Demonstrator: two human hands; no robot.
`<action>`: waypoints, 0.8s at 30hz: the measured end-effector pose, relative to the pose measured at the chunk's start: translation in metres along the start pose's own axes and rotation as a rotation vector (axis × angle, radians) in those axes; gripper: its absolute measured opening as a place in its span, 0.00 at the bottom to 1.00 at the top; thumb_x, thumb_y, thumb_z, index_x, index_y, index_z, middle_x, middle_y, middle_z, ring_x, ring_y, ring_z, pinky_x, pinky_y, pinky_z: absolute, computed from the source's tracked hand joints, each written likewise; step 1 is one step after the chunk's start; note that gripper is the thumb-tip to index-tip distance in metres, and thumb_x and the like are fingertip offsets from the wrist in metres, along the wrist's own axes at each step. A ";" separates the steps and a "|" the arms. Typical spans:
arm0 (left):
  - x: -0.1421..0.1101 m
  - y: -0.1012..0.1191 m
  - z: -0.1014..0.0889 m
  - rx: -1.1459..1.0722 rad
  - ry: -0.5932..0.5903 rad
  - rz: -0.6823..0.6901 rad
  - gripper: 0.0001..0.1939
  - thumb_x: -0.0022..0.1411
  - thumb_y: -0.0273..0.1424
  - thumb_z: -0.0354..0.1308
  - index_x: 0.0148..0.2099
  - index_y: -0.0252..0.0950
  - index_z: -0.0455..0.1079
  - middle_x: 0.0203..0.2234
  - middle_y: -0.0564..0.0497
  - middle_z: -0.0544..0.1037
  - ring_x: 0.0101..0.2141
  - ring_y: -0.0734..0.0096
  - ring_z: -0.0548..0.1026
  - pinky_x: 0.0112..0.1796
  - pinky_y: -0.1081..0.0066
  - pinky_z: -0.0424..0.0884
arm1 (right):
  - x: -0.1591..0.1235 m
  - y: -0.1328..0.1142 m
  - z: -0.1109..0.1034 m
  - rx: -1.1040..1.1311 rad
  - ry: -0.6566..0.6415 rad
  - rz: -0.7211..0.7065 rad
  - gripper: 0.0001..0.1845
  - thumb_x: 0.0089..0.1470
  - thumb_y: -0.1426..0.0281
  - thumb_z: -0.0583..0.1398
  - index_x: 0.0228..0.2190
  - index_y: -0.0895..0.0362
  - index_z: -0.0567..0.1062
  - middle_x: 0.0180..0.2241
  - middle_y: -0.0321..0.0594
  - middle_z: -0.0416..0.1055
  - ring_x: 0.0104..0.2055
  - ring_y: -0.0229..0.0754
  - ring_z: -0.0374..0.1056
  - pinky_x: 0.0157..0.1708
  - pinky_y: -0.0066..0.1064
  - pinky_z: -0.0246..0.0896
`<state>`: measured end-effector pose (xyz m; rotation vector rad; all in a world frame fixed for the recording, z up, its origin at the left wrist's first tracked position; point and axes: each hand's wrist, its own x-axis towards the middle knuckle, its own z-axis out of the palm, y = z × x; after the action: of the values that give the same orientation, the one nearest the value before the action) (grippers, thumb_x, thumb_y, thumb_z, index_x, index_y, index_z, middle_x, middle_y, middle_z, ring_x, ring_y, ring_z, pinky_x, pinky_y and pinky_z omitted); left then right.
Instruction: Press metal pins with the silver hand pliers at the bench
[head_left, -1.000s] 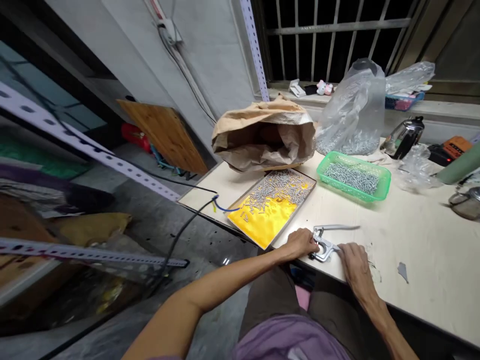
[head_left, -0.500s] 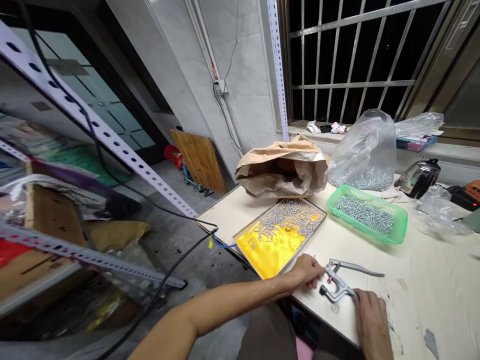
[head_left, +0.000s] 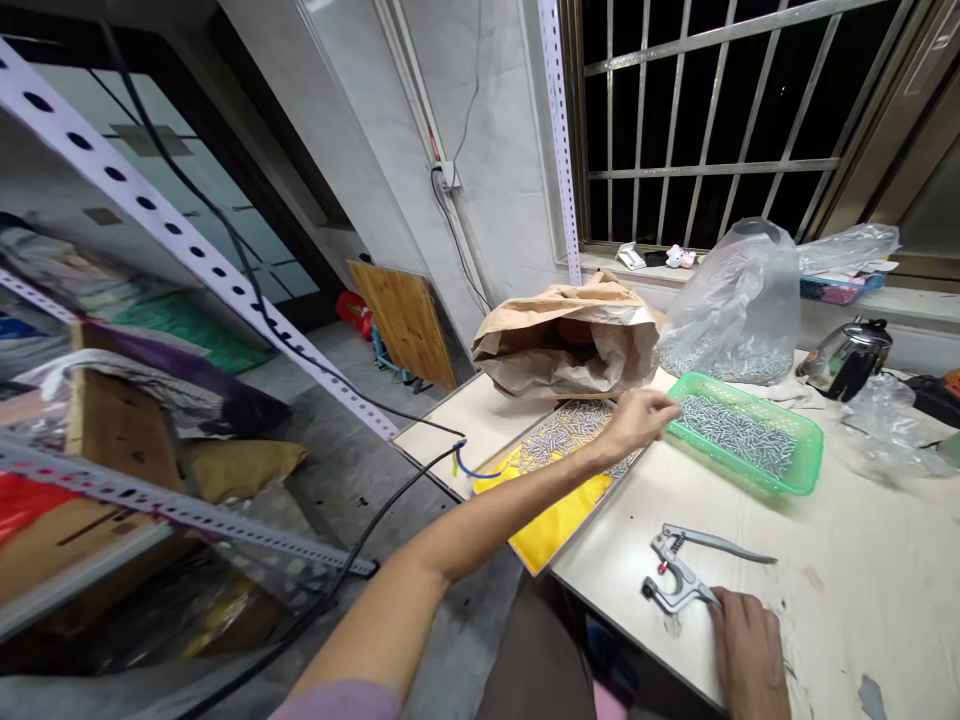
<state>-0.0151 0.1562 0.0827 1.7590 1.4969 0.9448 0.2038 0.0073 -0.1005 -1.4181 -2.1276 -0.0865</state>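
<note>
The pale table [head_left: 847,565] bears a green basket [head_left: 810,470] full of small metal pieces. Left of the basket lies a shallow tray [head_left: 559,530] with a yellow lining and more metal pieces scattered over it. A gaping brown paper bag [head_left: 525,330] sits beyond the tray, to the basket's upper left. Behind the basket stands a clear plastic bag [head_left: 731,300]; a shiny kettle [head_left: 844,362] and crumpled clear plastic [head_left: 885,420] are to its right. Nearer than the basket lie grey pliers [head_left: 691,588] and a grey scrap [head_left: 871,698].

No readable txt or nos. anywhere.
</note>
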 end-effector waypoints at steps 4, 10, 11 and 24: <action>-0.035 -0.080 -0.032 0.595 0.016 -0.069 0.11 0.59 0.24 0.51 0.31 0.33 0.75 0.30 0.48 0.75 0.33 0.68 0.73 0.34 0.74 0.65 | -0.001 0.003 0.003 0.009 -0.002 -0.028 0.15 0.63 0.63 0.46 0.39 0.54 0.70 0.30 0.43 0.66 0.30 0.46 0.59 0.34 0.38 0.54; -0.062 -0.128 -0.044 0.762 -0.227 -0.041 0.11 0.60 0.24 0.47 0.33 0.34 0.71 0.33 0.48 0.73 0.31 0.70 0.70 0.32 0.73 0.61 | 0.003 -0.001 0.001 0.003 0.077 -0.060 0.13 0.63 0.67 0.46 0.37 0.54 0.69 0.28 0.42 0.65 0.29 0.45 0.57 0.32 0.37 0.54; -0.062 -0.129 -0.043 0.773 -0.238 -0.026 0.11 0.61 0.24 0.46 0.34 0.34 0.70 0.33 0.48 0.72 0.32 0.70 0.70 0.32 0.73 0.61 | 0.003 -0.004 -0.002 0.006 0.083 -0.041 0.13 0.63 0.69 0.46 0.36 0.54 0.69 0.28 0.41 0.65 0.30 0.45 0.57 0.32 0.37 0.54; -0.054 -0.175 -0.031 0.731 -0.187 0.096 0.15 0.61 0.33 0.39 0.27 0.36 0.63 0.26 0.48 0.69 0.23 0.66 0.69 0.24 0.71 0.56 | 0.002 -0.027 0.000 -0.144 0.015 0.219 0.14 0.51 0.84 0.52 0.31 0.53 0.66 0.30 0.37 0.65 0.32 0.43 0.59 0.30 0.34 0.56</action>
<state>-0.1393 0.1300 -0.0528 2.3570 1.7710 0.2508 0.1802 -0.0026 -0.0925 -1.7198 -1.9730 -0.1683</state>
